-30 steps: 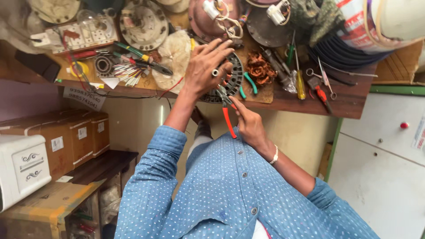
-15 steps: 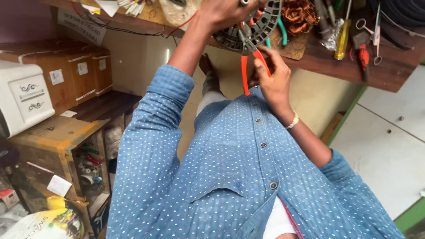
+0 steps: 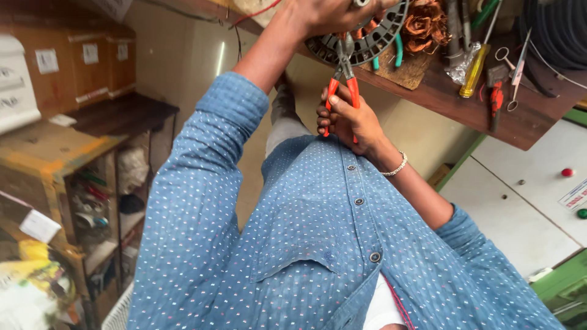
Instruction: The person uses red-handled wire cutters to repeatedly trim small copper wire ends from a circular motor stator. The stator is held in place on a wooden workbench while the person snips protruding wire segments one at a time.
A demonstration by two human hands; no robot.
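The right hand (image 3: 351, 119) closes around the red handles of the pliers (image 3: 343, 79), whose nose reaches up into the slotted motor stator (image 3: 367, 43) just above, while the left hand (image 3: 333, 12) clamps that stator against the wooden bench (image 3: 446, 98), apparently steadying it.

Lighting: soft, even daylight; bright vertical glare streak on cream wall (image 3: 220, 58). Shadow beneath wooden bench (image 3: 489, 110). Quality: centre sharp; left edge blurred, wide-angle stretch at corners.
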